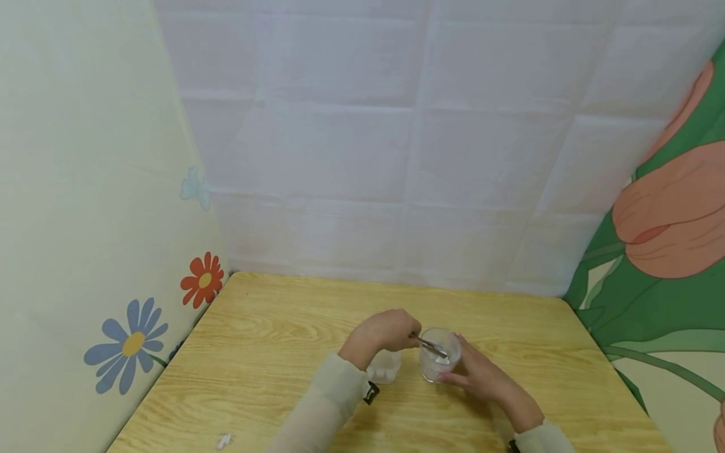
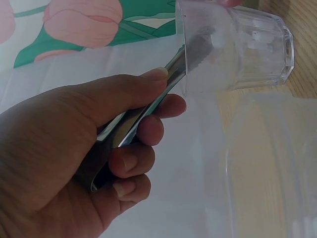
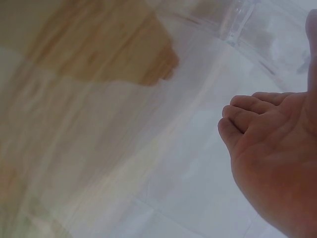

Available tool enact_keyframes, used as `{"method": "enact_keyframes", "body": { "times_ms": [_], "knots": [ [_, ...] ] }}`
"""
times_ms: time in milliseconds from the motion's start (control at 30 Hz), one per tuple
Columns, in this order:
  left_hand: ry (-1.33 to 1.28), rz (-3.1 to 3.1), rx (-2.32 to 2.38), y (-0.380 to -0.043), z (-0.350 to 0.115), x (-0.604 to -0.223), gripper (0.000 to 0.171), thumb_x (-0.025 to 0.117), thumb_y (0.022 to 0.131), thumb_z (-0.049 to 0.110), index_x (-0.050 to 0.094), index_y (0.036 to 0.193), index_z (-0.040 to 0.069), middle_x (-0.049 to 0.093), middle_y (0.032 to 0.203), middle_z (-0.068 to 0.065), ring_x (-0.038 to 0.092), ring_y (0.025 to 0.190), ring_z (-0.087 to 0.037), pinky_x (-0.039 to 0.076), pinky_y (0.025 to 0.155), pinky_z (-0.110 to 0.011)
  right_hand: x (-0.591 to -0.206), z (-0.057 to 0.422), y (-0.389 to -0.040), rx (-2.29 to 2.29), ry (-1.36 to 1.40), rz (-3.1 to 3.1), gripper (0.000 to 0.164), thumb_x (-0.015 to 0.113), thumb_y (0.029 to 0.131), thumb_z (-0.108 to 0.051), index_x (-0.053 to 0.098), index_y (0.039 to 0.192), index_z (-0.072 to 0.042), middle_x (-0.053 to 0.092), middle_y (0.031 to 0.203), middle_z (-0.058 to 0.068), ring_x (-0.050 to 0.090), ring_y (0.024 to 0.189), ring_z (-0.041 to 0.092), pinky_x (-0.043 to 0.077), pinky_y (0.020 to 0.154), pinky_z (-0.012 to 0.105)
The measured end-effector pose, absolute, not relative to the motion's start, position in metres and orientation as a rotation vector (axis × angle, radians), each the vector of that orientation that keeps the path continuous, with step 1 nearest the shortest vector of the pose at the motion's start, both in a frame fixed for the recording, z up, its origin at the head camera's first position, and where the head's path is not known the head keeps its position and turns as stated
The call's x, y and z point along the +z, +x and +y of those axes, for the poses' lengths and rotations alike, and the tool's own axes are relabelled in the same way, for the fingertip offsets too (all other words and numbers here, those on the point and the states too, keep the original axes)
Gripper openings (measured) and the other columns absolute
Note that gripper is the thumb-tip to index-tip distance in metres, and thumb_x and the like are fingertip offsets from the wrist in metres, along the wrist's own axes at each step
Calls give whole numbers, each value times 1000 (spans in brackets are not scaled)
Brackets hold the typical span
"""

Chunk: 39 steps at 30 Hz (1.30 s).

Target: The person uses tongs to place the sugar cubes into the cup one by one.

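Note:
Metal tongs (image 2: 130,124) lie in my left hand (image 1: 387,330), the thumb along one arm and the fingers curled round the other. Their tips reach inside a clear cup (image 1: 430,370), seen through its wall in the left wrist view. Small white pieces (image 2: 263,37) show near the cup's bottom. My right hand (image 1: 480,372) grips the cup from the right, thumb on the near side and fingers on the far side. Just left of the cup, partly behind the left wrist, stands a clear plastic container (image 1: 386,368).
A small white scrap (image 1: 224,441) lies at the front left of the wood-grain table (image 1: 272,327). A pale cloth wall (image 1: 362,157) rises behind the table, with flower-printed panels on both sides. A dark strap piece (image 1: 370,393) sits at the left cuff.

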<state>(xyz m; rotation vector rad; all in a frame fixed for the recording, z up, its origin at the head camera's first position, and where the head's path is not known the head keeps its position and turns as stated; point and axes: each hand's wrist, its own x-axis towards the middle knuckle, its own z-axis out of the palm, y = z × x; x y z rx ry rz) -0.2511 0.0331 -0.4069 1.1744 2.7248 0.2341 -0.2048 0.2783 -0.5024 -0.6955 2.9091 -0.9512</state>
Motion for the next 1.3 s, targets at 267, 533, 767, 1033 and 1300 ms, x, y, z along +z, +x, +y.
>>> {"method": "enact_keyframes", "body": {
  "times_ms": [267, 533, 767, 1033, 1300],
  "knots": [
    [1184, 2717, 245, -252, 37, -408, 20, 66, 100, 29, 65, 82, 19, 56, 69, 11, 47, 62, -4, 40, 59, -20, -504, 279, -205, -971, -695, 2883, 89, 74, 89, -48, 35, 153, 1, 41, 153, 27, 29, 143, 55, 26, 111, 69],
    [1178, 2717, 252, -252, 41, -410, 19, 68, 99, 28, 67, 83, 18, 58, 71, 11, 49, 62, -4, 41, 59, -21, -503, 278, -205, -972, -799, 2938, 83, 77, 88, -40, 40, 149, 3, 51, 145, 23, 43, 136, 51, 26, 112, 66],
    [1172, 2714, 249, -251, 43, -412, 19, 68, 99, 28, 68, 83, 18, 58, 70, 11, 48, 62, -4, 41, 58, -21, -502, 279, -204, -978, -767, 2920, 84, 76, 89, -43, 40, 149, 3, 48, 147, 27, 37, 138, 56, 28, 110, 68],
    [1172, 2714, 260, -250, 43, -411, 19, 68, 99, 27, 67, 83, 17, 57, 69, 11, 47, 61, -4, 41, 58, -21, -502, 279, -203, -970, -755, 2916, 84, 75, 89, -43, 39, 149, 4, 45, 149, 28, 32, 140, 57, 28, 110, 69],
    [1185, 2715, 258, -249, 41, -407, 19, 68, 99, 26, 68, 83, 17, 57, 70, 11, 49, 63, -4, 42, 59, -21, -499, 279, -202, -968, -672, 2878, 90, 74, 89, -48, 35, 153, 2, 37, 154, 30, 25, 143, 58, 26, 109, 71]
  ]
}}
